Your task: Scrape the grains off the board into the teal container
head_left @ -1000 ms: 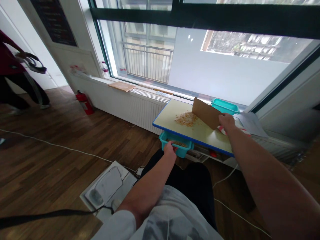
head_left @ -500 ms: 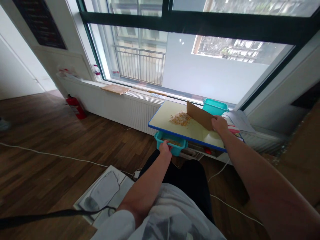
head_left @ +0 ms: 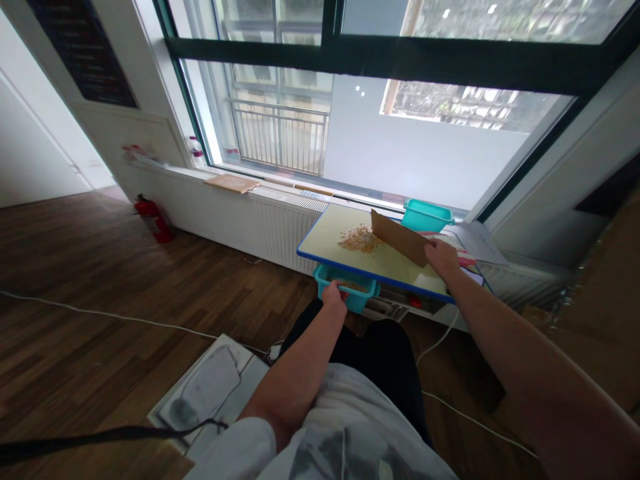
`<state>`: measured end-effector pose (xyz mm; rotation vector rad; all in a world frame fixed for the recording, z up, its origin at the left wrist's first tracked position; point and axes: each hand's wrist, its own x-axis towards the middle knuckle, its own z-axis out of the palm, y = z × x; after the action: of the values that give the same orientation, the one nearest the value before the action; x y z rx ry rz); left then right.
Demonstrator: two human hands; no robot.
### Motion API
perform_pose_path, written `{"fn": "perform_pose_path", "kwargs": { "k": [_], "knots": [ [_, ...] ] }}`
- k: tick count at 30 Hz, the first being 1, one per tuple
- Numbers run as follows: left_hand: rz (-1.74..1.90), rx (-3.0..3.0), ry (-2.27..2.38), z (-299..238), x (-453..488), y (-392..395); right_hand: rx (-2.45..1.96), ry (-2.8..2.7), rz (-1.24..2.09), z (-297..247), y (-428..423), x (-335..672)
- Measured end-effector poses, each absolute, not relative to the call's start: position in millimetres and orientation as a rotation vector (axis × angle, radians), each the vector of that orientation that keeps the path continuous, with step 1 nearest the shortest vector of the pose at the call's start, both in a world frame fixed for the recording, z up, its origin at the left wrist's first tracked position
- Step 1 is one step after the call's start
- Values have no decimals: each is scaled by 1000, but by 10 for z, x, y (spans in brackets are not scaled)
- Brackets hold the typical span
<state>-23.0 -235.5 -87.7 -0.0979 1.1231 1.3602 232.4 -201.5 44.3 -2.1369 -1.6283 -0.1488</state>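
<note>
My right hand (head_left: 441, 257) is closed on one end of a flat brown cardboard piece (head_left: 399, 239), which stands on its long edge on the pale yellow tabletop (head_left: 320, 241). The far end of the cardboard reaches a loose pile of orange and whitish grains (head_left: 359, 239), perhaps corn kernels. Below the table's front edge, my left hand (head_left: 334, 293) grips the near rim of a turquoise plastic bin (head_left: 356, 303). Some grain-like material lies inside that bin; its far side is hidden under the tabletop.
Another turquoise bin (head_left: 427, 216) stands at the table's back right, beside a red-and-white striped item (head_left: 465, 259) and papers (head_left: 477, 241). A radiator (head_left: 280, 230) runs under the window. A fire extinguisher (head_left: 153, 219) and a white cable (head_left: 125, 320) are on the floor at left.
The cardboard's tilt and position differ slightly, with its far end still at the pile. The lower bin and my left hand appear a little further right. The whole view has shifted slightly.
</note>
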Motion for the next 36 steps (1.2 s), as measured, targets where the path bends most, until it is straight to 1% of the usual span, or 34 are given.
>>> {"fn": "perform_pose_path", "kwargs": {
  "k": [6, 15, 36],
  "knots": [
    [1351, -90, 1119, -871, -217, -2389, -2144, -1648, -216, 390, -2144, 2308],
    [1369, -43, 1106, -818, -164, -2428, -2165, -1642, -180, 413, -2335, 2215],
    [1342, -38, 1136, -759, -30, -2523, -2199, -1690, -273, 452, -2783, 1667]
  ]
}}
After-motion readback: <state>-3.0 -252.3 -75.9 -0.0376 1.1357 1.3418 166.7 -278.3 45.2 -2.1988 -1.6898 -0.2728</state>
